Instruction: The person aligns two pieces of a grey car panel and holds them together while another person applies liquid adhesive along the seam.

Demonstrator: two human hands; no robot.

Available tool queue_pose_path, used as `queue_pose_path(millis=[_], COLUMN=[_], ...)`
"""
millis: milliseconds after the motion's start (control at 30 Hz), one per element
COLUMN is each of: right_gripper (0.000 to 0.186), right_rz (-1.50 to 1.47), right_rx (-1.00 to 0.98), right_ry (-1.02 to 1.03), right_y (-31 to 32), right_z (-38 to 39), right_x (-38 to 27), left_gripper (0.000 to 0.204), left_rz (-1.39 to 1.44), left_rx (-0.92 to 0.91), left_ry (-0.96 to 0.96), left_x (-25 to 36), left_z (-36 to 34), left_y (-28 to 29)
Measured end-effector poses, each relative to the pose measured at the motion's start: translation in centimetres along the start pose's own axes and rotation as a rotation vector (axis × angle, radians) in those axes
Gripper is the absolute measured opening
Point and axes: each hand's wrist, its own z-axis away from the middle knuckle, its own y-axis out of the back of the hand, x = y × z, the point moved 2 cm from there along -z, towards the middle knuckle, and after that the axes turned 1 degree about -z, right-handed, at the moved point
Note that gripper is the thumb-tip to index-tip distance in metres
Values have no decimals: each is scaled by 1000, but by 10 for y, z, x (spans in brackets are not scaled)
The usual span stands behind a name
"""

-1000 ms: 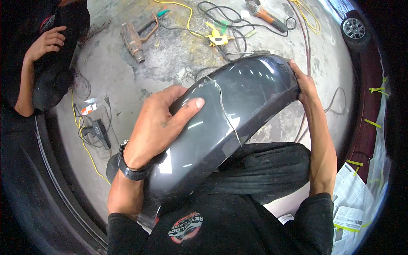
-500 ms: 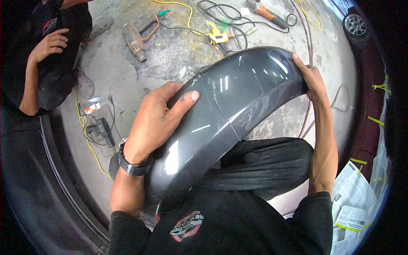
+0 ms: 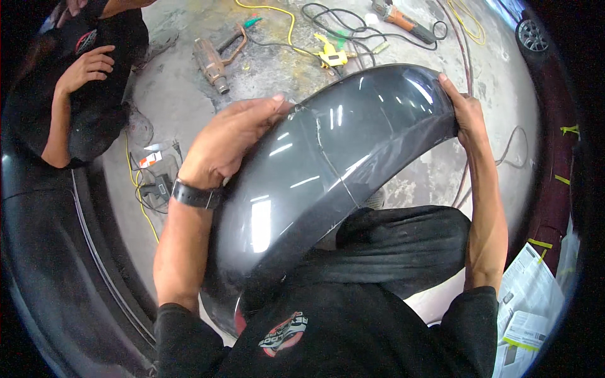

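A glossy dark grey curved mudguard [image 3: 271, 183] lies slantwise across my lap, its far end up to the right. A jagged pale crack line runs across its middle, from the far edge down to the near one. My left hand [image 3: 236, 135], a black watch on its wrist, is at the far edge beside the crack's upper end; its fingers are partly hidden by the edge. With the thumb on top and the fingers behind, my right hand [image 3: 465, 110] grips the far right end.
On the concrete floor [image 3: 170, 75] lie a heat gun [image 3: 211, 66], an orange-and-black angle grinder [image 3: 403, 22], a yellow tool [image 3: 331, 53], a black corded tool [image 3: 157, 188] and tangled cables. Another person's hand [image 3: 88, 69] is at the upper left. Masking paper [image 3: 529, 283] hangs at the right.
My left hand has shifted from the mudguard's top surface to its far edge, its thumb lifted off the top. My right hand keeps its grip. The view has shifted slightly.
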Motion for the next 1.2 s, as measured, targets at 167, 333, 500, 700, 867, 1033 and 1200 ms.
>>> queue_pose_path(millis=[167, 333, 500, 700, 867, 1033, 1200], right_gripper=[70, 68, 65, 66, 68, 67, 65], right_rz=[-8, -8, -45, -67, -69, -74, -90], right_rx=[14, 26, -8, -8, 20, 18, 80], right_ry=[14, 13, 13, 7, 5, -32, 0], right_y=[5, 4, 1, 3, 7, 3, 2], right_z=[-3, 1, 6, 2, -4, 1, 4], right_x=[6, 2, 0, 6, 14, 13, 9], left_gripper=[39, 36, 33, 32, 31, 31, 31], left_rz=[54, 21, 4, -497, -327, -264, -230], left_rx=[-7, -22, 79, 328, 180, 90, 99], left_ry=[-73, -22, -103, -130, -65, -29, 37], left_x=[-8, -5, -7, 4, -2, -8, -7], left_z=[-16, -18, -10, 15, 20, 18, 16], left_y=[2, -3, -13, -5, -18, -16, -17])
